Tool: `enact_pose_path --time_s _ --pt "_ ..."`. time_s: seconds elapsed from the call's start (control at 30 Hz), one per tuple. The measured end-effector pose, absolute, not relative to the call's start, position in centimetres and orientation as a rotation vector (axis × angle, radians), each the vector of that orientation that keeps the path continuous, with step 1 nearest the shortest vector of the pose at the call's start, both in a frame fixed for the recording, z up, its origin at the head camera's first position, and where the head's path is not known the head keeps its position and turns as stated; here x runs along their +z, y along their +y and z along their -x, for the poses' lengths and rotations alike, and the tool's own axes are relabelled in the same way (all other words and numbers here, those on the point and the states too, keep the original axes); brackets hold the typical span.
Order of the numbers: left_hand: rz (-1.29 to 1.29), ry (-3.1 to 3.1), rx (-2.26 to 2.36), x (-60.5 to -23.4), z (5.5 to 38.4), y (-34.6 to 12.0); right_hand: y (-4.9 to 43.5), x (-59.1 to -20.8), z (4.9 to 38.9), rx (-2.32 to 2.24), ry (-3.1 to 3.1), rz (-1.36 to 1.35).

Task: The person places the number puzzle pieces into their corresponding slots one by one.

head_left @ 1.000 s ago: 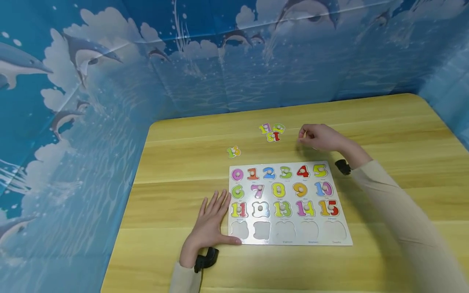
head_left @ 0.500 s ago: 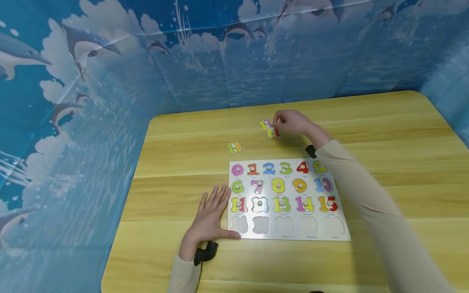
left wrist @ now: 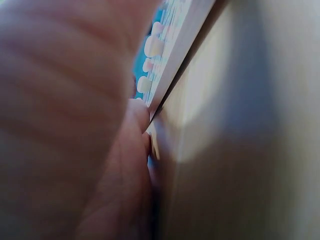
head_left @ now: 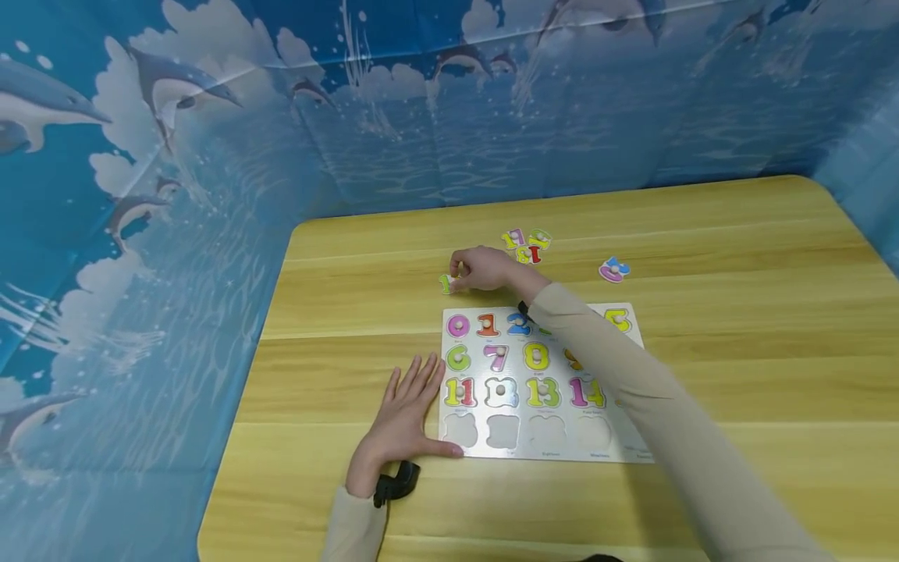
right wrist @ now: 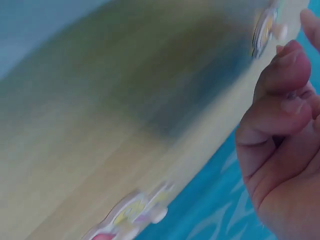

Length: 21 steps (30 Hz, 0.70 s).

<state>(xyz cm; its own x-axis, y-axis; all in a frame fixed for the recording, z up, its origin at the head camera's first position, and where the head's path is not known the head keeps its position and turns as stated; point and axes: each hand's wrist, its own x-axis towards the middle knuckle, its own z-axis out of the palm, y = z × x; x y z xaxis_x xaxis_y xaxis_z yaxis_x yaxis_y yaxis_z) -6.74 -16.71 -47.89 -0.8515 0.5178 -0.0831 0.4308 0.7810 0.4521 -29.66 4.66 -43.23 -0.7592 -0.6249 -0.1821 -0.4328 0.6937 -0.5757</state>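
My left hand (head_left: 403, 421) lies flat with fingers spread at the left edge of the white number puzzle board (head_left: 555, 459); its thumb lies over the board's lower left corner. My right hand (head_left: 485, 268) is over a green and orange number 16 piece (head_left: 445, 285), which it partly covers in the head view. In the right wrist view, the bent fingers (right wrist: 285, 75) and thumb are close around the piece's small knob (right wrist: 281, 31), with a gap showing. Number pieces 0 to 14 show in the board's upper rows where my right sleeve does not cover them; the bottom row has bare recesses.
Behind my right hand lie a 17 piece (head_left: 514, 239), a red and yellow 18 piece (head_left: 529, 255) and a yellow-green piece (head_left: 539, 239), close together. A blue and purple piece (head_left: 614, 270) lies to the right. A blue dolphin-print cloth (head_left: 421, 156) stands behind the wooden table (head_left: 337, 312).
My right hand has moved left, from the right side past the group of pieces to the 16 piece. The blue and purple piece is now uncovered. The left hand has stayed put.
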Motion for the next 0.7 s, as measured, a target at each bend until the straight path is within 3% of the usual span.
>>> enact_pose_path --time_s 0.4,0.53,0.7 --pt "-0.731 2.776 0.62 -48.0 6.3 -16.6 3.6 -43.7 28.1 -0.552 2.667 0.965" --pt "-0.748 2.779 0.614 -48.0 6.3 -16.6 4.2 -42.6 25.0 -0.541 2.68 1.062" --pt "-0.783 2.789 0.568 -47.8 6.5 -16.6 4.9 -41.5 18.5 -0.552 2.596 1.251"
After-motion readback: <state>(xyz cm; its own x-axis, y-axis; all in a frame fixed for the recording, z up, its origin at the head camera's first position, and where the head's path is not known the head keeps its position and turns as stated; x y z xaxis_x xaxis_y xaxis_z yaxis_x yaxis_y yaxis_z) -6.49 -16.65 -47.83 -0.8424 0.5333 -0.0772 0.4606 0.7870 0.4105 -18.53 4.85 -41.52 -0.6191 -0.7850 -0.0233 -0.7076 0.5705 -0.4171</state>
